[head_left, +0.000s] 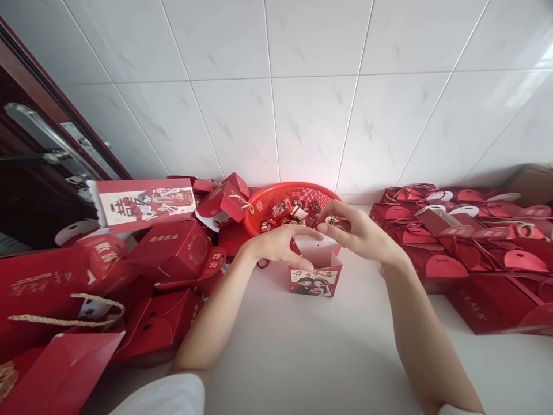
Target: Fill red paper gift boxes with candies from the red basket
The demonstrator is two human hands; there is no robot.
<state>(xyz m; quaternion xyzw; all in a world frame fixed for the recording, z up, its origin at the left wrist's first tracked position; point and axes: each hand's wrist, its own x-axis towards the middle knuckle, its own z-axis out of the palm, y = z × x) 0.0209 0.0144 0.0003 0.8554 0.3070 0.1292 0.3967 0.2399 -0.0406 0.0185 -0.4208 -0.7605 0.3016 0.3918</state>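
White table (276,351) against a pale tiled wall (315,132), with a dark red door (34,190) and its metal handle (47,135) at the far left. At the centre, a small red box (314,282) stands upright on the table, its top open and its pale inside visible; the near face bears a printed couple beneath red lettering. The left hand (280,245) is open at the left side of the box, its fingers reaching over the opening and its thumb at the near edge. The right hand (363,233) arches above the right far corner, fingers and thumb curved; a wrapped sweet (338,222) shows between them, though whether it is gripped cannot be told. Just beyond the box, near the wall, lies a red basket (298,186) with perforated sides, holding wrapped candies (280,209). To the left, larger red boxes (173,248) are heaped at various angles, some with open flaps; a braided cord (64,319) loops over the near part, and a printed panel (147,203) faces upward farther back. To the right, red cartons (436,265) with rounded tabs and cords stand in close rows. A brown carton (533,184) occupies the far right corner.
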